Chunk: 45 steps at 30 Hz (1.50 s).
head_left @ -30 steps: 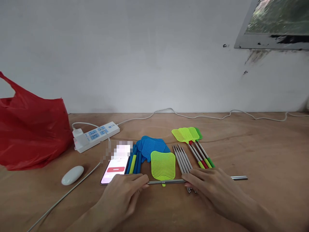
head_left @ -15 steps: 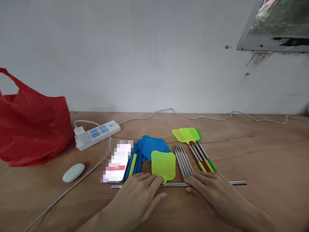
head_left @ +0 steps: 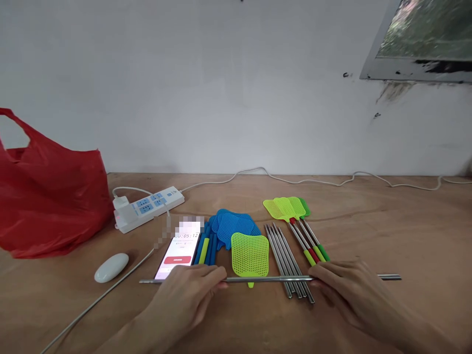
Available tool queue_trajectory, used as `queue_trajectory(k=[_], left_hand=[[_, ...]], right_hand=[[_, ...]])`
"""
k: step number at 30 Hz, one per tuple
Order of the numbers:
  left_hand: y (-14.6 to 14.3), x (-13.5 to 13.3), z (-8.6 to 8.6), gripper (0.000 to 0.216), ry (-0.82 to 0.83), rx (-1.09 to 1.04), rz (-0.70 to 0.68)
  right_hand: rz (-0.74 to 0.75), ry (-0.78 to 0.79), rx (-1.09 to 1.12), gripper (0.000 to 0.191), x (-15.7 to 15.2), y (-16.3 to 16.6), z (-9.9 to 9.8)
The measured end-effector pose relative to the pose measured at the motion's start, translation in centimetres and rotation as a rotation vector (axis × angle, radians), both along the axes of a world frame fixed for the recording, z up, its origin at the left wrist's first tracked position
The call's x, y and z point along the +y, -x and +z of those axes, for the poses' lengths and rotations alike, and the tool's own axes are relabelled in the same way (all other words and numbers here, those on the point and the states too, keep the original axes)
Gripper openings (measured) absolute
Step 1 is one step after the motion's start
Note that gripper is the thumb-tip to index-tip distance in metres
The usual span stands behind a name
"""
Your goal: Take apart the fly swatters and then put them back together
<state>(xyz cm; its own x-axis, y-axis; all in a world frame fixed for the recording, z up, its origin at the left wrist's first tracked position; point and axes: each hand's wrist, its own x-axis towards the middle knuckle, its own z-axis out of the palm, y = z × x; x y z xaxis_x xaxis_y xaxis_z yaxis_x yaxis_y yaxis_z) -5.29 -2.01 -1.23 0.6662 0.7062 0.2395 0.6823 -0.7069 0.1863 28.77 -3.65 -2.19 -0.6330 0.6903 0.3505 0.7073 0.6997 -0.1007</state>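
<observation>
Between my hands a thin metal telescopic rod (head_left: 258, 279) runs sideways, a joint showing along it. My left hand (head_left: 188, 295) is closed around its left part, near the phone (head_left: 179, 253). Farther right, my right hand (head_left: 348, 290) grips the thicker part. Just beyond the rod lies a yellow-green fly swatter head (head_left: 250, 253), its stub showing under the rod. Several metal rods (head_left: 285, 260) lie side by side close to my right hand. Blue swatter heads (head_left: 236, 226) are piled behind, beside blue handle grips (head_left: 213, 250) and a yellow grip (head_left: 204, 250).
Assembled swatters (head_left: 289, 209) with coloured handles lie at the back right. To the left are a white power strip (head_left: 147, 209), a white mouse (head_left: 111, 268), a cable and a red plastic bag (head_left: 55, 201). A wall closes off the table's (head_left: 405, 231) far side.
My hands have moved apart, left and right, and the rod now reaches farther on both sides. More of the loose metal rods and the phone screen shows. The swatter pieces stay in place.
</observation>
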Motion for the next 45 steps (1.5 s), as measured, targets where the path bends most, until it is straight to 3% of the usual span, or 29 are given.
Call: queue_trajectory(k=[7,13,19,23,26,29,32,36,41,45], left_hand=[[0.6,-0.4,-0.4,0.029,0.075,0.070,0.016],[1.2,-0.3,-1.4,0.031,-0.043,0.230,0.069],[-1.7,-0.6,-0.9,0.026,-0.006,0.387,0.013],[-2.3,-0.7,-0.3,0.027,0.042,0.325,-0.004],[-0.6,-0.6,-0.3,0.030,0.052,0.211,0.004],[1.4,-0.4,-1.0,0.037,0.000,0.160,0.050],[1.9,-0.4,-1.9,0.039,-0.029,0.204,0.059],[0.2,-0.9,-2.0,0.031,0.004,0.318,0.043],[-1.1,-1.4,-0.9,0.023,0.052,0.403,0.062],[-1.9,-1.3,-1.0,0.022,0.033,0.376,0.017]], right_hand=[[-0.033,0.044,0.031,0.022,-0.7,-0.2,0.1],[-0.053,0.067,-0.002,0.023,-0.9,-0.2,0.1],[0.000,0.034,-0.095,0.022,-1.5,2.8,-0.3],[-0.020,0.111,-0.045,0.017,-1.7,3.4,-0.6],[-0.117,0.083,-0.028,0.017,-1.6,1.7,-1.1],[-0.200,0.040,-0.054,0.031,-1.4,0.0,-1.6],[-0.152,-0.023,-0.061,0.042,-1.3,0.0,-1.5],[-0.083,-0.103,-0.044,0.046,-1.3,1.9,-0.7],[-0.047,-0.020,-0.055,0.046,-1.6,2.7,-0.3],[-0.027,-0.035,-0.064,0.042,-1.8,3.4,-0.6]])
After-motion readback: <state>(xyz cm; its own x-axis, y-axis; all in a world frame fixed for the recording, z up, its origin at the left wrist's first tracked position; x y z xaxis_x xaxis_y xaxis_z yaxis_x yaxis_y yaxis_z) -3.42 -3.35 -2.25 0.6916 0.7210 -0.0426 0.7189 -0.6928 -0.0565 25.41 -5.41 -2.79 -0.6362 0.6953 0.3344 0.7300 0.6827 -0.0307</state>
